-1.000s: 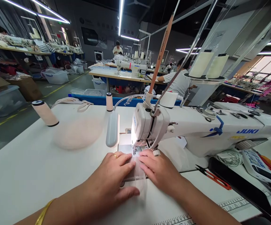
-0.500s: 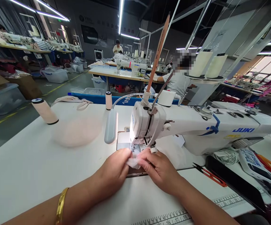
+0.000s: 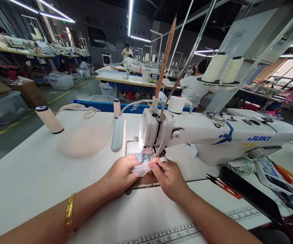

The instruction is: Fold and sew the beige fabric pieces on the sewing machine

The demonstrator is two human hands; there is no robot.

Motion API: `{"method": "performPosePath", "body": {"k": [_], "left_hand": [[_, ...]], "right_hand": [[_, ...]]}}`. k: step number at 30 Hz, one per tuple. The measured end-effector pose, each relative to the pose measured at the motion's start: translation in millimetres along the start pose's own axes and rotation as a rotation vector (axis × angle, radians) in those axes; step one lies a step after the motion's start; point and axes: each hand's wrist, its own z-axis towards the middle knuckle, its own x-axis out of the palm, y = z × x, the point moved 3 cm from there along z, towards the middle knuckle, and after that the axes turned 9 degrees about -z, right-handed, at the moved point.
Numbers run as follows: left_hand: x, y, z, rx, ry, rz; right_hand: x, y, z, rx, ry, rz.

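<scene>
In the head view, the sheer white cloth is now bunched up between the two hands, where a second ago it lay spread toward the near side under flatter palms; more of the brown plate shows beneath it. For the work in hand, this looks like a shift from smoothing the cloth to folding or arranging it by its edge. The cloth sits just on the near side of the presser foot of the sewing machine; whether any of it lies under the foot cannot be told. The left hand has its fingers curled closed around the cloth's left end, their tips partly hidden. The right hand pinches the right edge between thumb and forefinger, with little gap; its other fingers are bent beneath. Farther left, a pink thread cone leans over the desk.
</scene>
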Motion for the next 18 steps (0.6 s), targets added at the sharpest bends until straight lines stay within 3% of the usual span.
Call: {"method": "performPosePath", "body": {"k": [10,13,16,18], "left_hand": [[-2.3,-2,-5,0.041,0.018,0.008],[-1.1,-3,-12,0.213,0.012,0.146],[2.1,-2,-21,0.417,-0.071,0.336],[4.8,-1,-25,0.477,-0.106,0.416]], "right_hand": [[-2,0,-3,-0.023,0.049,-0.058],[-3,0,-5,-0.115,0.101,-0.112],[-3,3,-8,-0.331,0.213,-0.185],[-3,5,-11,-0.442,0.253,-0.208]]}}
